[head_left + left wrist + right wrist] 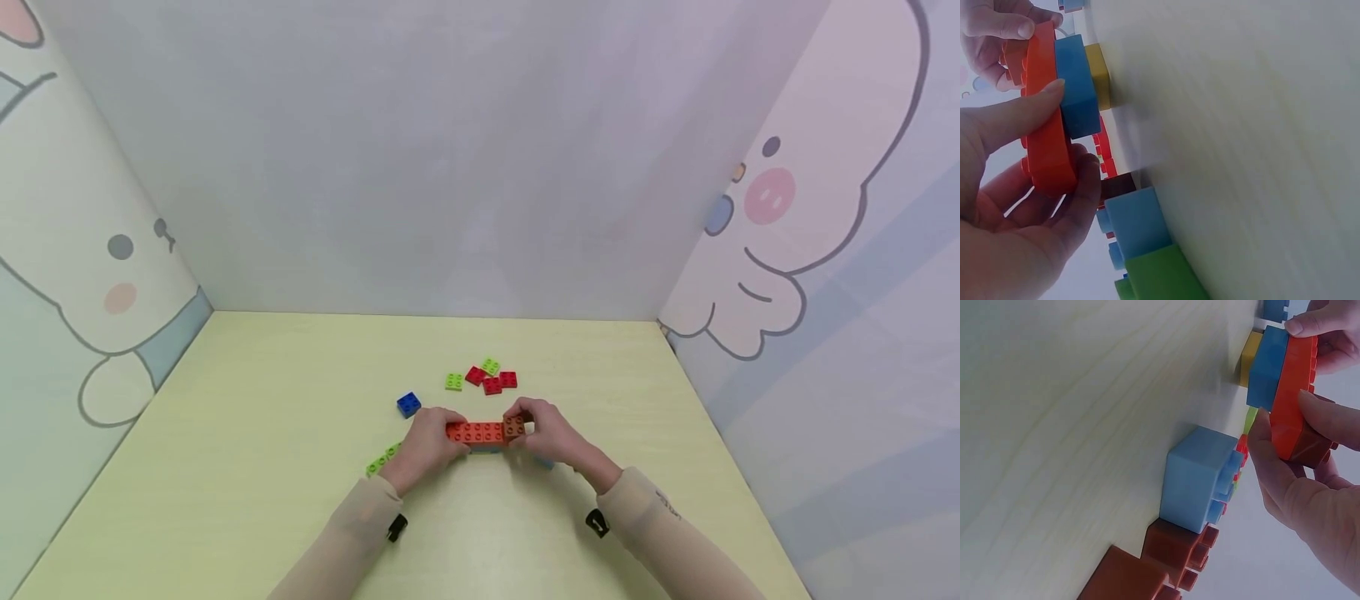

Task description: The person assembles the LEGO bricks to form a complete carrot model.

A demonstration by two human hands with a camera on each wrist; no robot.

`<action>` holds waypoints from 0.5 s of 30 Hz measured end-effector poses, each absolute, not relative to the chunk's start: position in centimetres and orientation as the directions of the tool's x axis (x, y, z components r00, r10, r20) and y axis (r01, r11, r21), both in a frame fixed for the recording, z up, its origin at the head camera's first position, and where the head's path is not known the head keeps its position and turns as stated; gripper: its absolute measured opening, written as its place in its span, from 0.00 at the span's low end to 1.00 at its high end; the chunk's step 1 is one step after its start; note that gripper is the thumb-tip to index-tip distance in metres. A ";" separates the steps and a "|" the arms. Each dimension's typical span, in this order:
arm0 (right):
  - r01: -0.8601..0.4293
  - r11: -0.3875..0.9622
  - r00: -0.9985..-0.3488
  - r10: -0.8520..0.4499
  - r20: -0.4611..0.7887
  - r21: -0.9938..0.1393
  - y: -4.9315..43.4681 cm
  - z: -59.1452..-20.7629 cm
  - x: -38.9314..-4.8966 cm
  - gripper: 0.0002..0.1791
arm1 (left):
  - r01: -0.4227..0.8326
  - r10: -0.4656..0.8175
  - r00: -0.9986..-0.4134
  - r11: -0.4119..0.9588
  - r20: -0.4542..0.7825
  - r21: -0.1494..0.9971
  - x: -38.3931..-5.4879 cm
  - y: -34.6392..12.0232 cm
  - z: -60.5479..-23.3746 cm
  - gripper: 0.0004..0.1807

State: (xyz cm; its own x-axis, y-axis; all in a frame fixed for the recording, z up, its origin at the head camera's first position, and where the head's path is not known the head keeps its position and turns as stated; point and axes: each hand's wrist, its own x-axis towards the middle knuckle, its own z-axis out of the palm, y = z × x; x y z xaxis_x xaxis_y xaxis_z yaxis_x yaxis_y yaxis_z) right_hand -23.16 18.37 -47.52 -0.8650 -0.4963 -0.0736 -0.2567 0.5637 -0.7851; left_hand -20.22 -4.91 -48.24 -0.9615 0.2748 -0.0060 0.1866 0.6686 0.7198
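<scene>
My left hand (429, 446) grips the left end of a long orange-red brick (474, 432), its thumb on the near side and fingers on the far side. A brown brick (513, 427) sits on the studs at the orange-red brick's right end, and my right hand (553, 433) holds it between thumb and fingers. Some of the right fingers also touch the orange-red brick in the right wrist view. Beneath the long brick is a blue brick (1077, 86), with a yellow brick (1099, 75) lowest, by the table. The orange-red brick's ends overhang the blue one.
Behind the hands lie a dark blue brick (408, 405), several red bricks (492, 386) and lime bricks (453, 382). A green brick (1166, 275) and light blue brick (1138, 222) stand by the left hand. Near the right are another light blue brick (1197, 478) and brown bricks (1125, 578).
</scene>
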 end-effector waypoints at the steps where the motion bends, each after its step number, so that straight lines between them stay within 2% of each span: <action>1: -0.259 0.565 -0.864 -0.498 -0.073 -0.783 18.4 -47.5 -23.2 0.18 | 0.188 0.275 -0.962 0.671 -0.005 0.717 -20.2 -4.9 -48.2 0.18; 9: -0.261 0.575 -0.866 -0.494 -0.075 -0.776 18.3 -47.1 -23.1 0.18 | 0.209 0.281 -0.959 0.675 0.016 0.708 -20.0 -5.1 -48.3 0.19; 15: -0.273 0.579 -0.865 -0.498 -0.068 -0.769 18.3 -47.2 -23.0 0.18 | 0.221 0.262 -0.964 0.695 0.045 0.684 -19.7 -5.3 -48.3 0.24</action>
State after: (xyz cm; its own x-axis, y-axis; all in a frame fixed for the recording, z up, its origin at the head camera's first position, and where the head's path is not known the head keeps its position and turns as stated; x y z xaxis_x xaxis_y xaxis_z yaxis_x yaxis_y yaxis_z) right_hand -23.01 18.32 -47.17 -0.8647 -0.4977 -0.0680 -0.2727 0.5788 -0.7685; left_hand -19.66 -5.31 -48.31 -0.9639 0.2623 0.0448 0.2209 0.6949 0.6844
